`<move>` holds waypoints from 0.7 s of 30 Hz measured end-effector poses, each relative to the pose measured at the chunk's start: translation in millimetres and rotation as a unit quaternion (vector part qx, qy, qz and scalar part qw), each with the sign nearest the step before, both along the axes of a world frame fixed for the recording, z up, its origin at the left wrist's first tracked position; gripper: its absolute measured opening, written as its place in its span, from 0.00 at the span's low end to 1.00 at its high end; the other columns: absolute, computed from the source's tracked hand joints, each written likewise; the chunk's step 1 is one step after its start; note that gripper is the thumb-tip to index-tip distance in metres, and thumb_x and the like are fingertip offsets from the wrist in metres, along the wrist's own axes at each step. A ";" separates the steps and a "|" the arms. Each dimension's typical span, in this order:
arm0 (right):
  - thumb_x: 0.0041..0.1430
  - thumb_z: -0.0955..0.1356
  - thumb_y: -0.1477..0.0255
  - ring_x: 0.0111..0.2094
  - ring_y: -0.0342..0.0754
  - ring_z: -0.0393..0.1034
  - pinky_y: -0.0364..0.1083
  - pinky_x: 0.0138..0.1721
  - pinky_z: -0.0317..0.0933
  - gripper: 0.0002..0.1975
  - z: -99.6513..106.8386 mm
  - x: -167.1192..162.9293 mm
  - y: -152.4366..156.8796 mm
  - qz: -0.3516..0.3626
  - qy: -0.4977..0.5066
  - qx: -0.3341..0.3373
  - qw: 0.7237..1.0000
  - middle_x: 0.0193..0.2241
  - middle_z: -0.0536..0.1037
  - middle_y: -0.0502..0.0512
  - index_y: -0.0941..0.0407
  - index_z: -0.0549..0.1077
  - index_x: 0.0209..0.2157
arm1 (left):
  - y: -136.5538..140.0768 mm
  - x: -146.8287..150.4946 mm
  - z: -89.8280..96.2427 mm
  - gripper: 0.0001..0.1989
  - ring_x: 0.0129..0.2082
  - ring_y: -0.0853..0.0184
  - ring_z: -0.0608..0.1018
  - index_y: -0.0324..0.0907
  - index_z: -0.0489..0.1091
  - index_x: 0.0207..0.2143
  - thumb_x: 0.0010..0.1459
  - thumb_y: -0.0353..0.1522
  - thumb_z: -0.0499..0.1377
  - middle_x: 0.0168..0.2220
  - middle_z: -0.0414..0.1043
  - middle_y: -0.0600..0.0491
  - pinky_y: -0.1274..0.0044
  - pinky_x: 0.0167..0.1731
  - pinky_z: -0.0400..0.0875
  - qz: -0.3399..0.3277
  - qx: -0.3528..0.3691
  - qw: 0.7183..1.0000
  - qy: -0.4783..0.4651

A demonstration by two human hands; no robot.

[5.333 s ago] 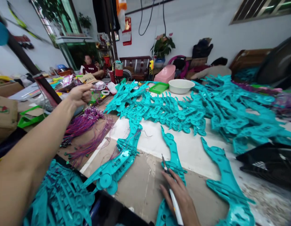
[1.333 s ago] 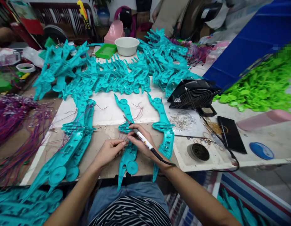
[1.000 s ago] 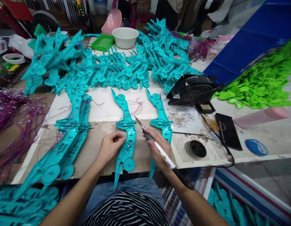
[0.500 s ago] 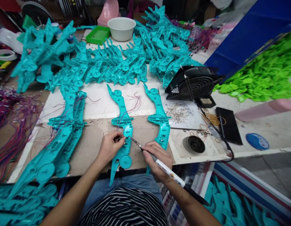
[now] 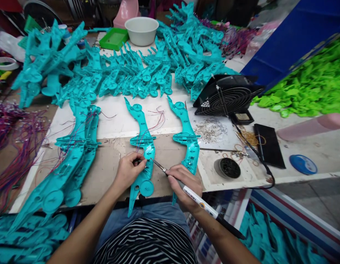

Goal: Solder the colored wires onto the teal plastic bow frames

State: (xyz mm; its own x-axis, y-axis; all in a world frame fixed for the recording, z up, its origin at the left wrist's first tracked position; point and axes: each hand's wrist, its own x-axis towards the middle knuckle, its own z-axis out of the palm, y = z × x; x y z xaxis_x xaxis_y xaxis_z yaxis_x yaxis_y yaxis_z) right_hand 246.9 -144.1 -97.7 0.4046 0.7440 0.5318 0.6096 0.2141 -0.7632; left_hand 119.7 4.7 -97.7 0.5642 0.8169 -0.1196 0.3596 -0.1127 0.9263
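My right hand (image 5: 185,183) is wrapped round a soldering iron (image 5: 199,201) with a white and black handle. Its thin metal tip rests at the middle of a teal plastic shell (image 5: 141,126) lying in front of me. My left hand (image 5: 129,169) pinches at the shell's left side, close to the tip; what lies between its fingertips is too small to make out. Thin red and purple wires (image 5: 159,121) run over this shell's upper part. To the right lies a second teal shell (image 5: 188,134), partly behind my right hand.
Stacked teal shells (image 5: 76,146) with wires lie at left, and piled shells (image 5: 148,77) across the back. A black fan (image 5: 227,97), a round pot of dark material (image 5: 227,168) and a blue lid (image 5: 303,164) stand at right. Wire bundles (image 5: 18,154) lie far left.
The view has shifted very slightly. Both hands, the soldering iron and the shell hold almost the same positions.
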 end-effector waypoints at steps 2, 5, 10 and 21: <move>0.58 0.65 0.79 0.30 0.47 0.73 0.46 0.31 0.68 0.10 0.6 0.3 -0.1 -0.005 0.003 0.005 1.000 0.25 0.77 0.53 0.54 0.77 0.37 | -0.2 0.0 -0.3 0.08 0.20 0.73 0.64 0.40 0.71 0.21 0.44 0.36 0.60 0.21 0.68 0.56 0.80 0.22 0.58 0.000 -0.001 1.000 -0.002; 0.58 0.66 0.80 0.29 0.46 0.73 0.46 0.31 0.67 0.11 0.6 0.3 0.1 -0.009 0.004 0.012 1.000 0.25 0.77 0.53 0.54 0.77 0.37 | -0.2 0.0 -1.4 0.08 0.20 0.73 0.64 0.40 0.71 0.21 0.44 0.36 0.59 0.21 0.67 0.56 0.80 0.22 0.58 0.000 -0.004 1.000 -0.005; 0.57 0.66 0.80 0.29 0.46 0.73 0.46 0.31 0.68 0.10 1.6 0.6 0.4 -0.010 0.006 0.014 1.000 0.25 0.77 0.53 0.55 0.77 0.36 | -0.3 0.5 -1.8 0.09 0.20 0.73 0.63 0.39 0.71 0.21 0.43 0.36 0.59 0.20 0.67 0.56 0.80 0.22 0.58 0.005 -0.010 1.000 -0.008; 0.58 0.66 0.79 0.30 0.47 0.73 0.46 0.30 0.68 0.10 1.2 0.0 -0.2 -0.012 0.012 -0.003 1.000 0.25 0.78 0.53 0.54 0.77 0.36 | -0.6 1.2 0.1 0.09 0.20 0.73 0.63 0.40 0.70 0.20 0.43 0.37 0.59 0.20 0.65 0.56 0.80 0.22 0.57 0.001 -0.013 1.000 -0.005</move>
